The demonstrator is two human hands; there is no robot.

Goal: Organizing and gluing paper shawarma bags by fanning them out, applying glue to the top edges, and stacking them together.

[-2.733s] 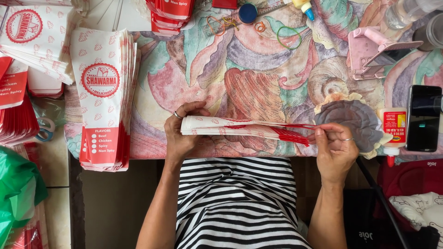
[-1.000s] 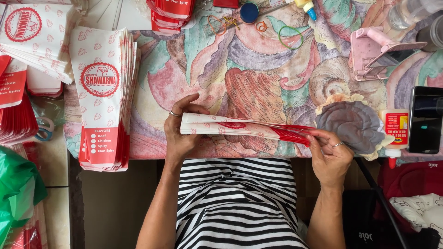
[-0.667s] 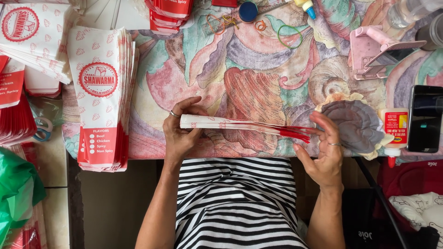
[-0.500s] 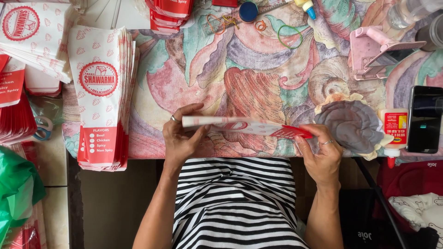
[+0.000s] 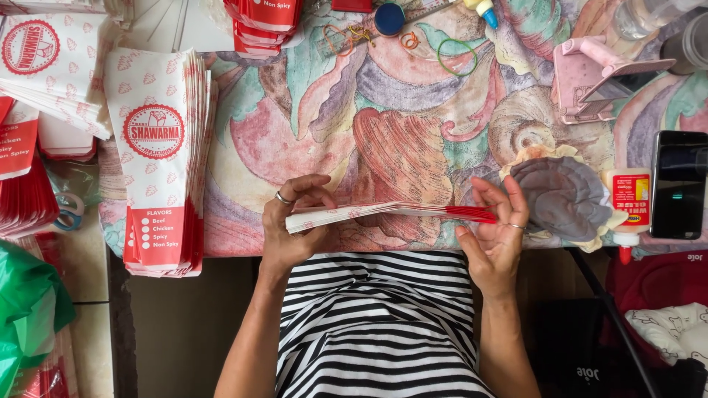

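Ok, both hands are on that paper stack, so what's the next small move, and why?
Probably close the right hand back onto the red end of the stack. The left hand grips the white end alone, while the right hand's fingers stand open beside the fanned red edges, so that end looks loose.

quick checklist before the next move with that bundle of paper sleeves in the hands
1. Left hand grips the white end of the paper sleeve bundle: ok.
2. Right hand fingers on the red end: ok, though open, touching rather than clamped.
3. Bundle edges aligned: cannot tell, seen edge-on.
4. Glue bottle lying apart from the bundle: ok.
5. Finished stack out of the hands' way, at the cloth's left edge: ok.
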